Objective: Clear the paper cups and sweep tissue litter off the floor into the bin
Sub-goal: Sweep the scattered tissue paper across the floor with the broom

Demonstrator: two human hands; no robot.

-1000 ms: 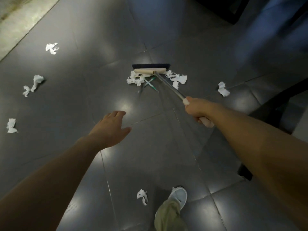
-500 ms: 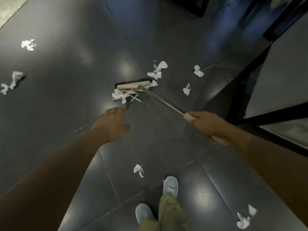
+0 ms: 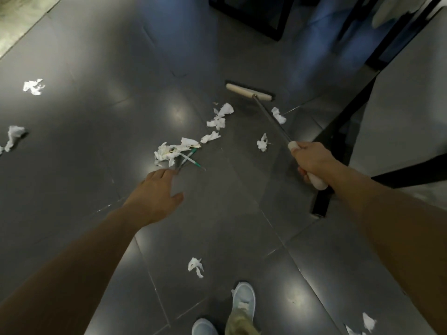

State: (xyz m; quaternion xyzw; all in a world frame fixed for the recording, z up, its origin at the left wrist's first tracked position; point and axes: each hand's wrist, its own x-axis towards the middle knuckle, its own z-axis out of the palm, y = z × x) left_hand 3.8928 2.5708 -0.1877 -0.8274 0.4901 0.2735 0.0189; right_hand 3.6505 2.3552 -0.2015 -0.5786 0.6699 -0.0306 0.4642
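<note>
So the broom head point(image 3: 250, 91) has swung off the tissue pile point(image 3: 173, 151) and now sits further out to the right. The right hand point(image 3: 313, 160) grips the broom handle point(image 3: 271, 118). The left hand point(image 3: 156, 192) is open, fingers relaxed, just short of the pile on the floor point(image 3: 96, 165).

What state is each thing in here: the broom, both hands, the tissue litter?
broom: head low at the floor, apart from the litter.
right hand: grips the broom's handle.
left hand: open, empty, held over the floor.
tissue pile: loosely heaped, thin sticks mixed in.
tissue scraps: scattered singly across the tiles.
</note>
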